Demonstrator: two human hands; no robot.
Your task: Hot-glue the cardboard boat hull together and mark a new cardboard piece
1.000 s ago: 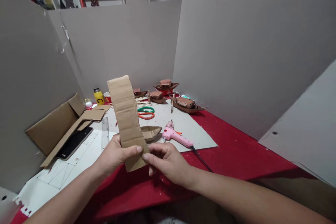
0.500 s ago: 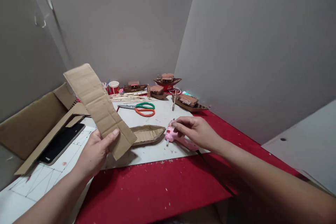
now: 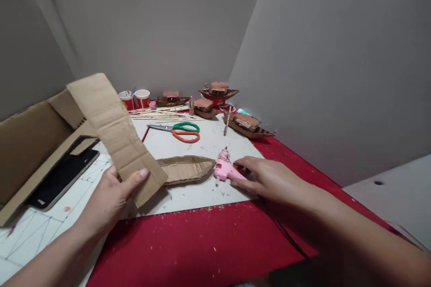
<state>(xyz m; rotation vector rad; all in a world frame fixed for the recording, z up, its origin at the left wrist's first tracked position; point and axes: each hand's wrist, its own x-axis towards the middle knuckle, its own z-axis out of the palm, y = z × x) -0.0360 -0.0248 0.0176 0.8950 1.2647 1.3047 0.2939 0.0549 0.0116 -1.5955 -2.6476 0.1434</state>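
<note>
My left hand (image 3: 107,197) grips the lower end of a long creased cardboard strip (image 3: 111,125), thumb on its front, and the strip slants up and to the left above the table. My right hand (image 3: 269,179) lies on the grey mat (image 3: 208,143) with its thumb and fingers closed around the handle of a pink glue gun (image 3: 222,168), whose nozzle points away from me. Between the two hands a boat-shaped cardboard hull (image 3: 185,169) lies flat on the mat.
Green and orange scissors (image 3: 182,131), thin wooden sticks (image 3: 158,114), two paper cups (image 3: 141,97) and several small model boats (image 3: 247,125) sit at the back. A cardboard box (image 3: 27,143) and a dark phone (image 3: 60,178) lie left. Grey panels (image 3: 336,76) wall the red table (image 3: 202,242).
My right hand let go of the cardboard strip, reached right and closed on the glue gun. My left hand swung the strip to the left, and my view dropped toward the table.
</note>
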